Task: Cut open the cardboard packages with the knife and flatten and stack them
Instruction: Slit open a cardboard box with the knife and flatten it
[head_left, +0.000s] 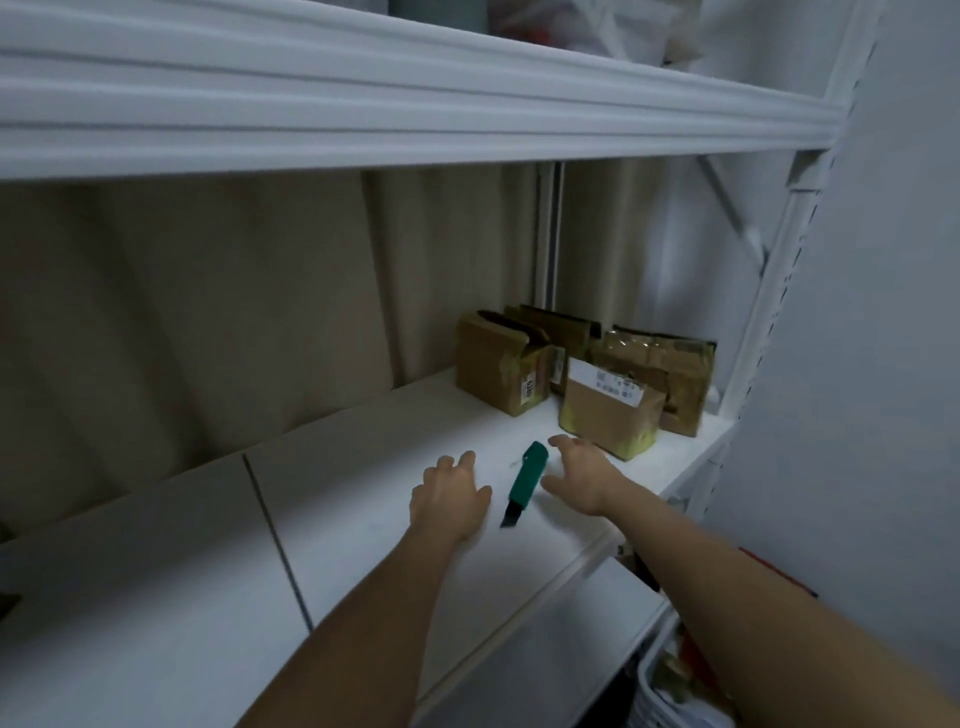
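The task is barely starting: both hands, left hand (451, 496) and right hand (576, 475), are lying open and empty beside the green knife (525, 480) on the shelf (363, 519), with the cardboard packages (582, 379) standing uncut at the far right.

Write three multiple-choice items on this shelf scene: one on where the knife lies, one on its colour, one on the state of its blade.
1. Where is the utility knife?
A. between the left hand and right hand
B. on top of a package
C. on the upper shelf

2. What colour is its handle?
A. red
B. green
C. yellow

3. How is its blade?
A. extended
B. retracted
C. missing

Key: 1 A, it lies on the white shelf between both hands; 2 B, the handle is green; 3 A, dark blade sticks out toward the camera.
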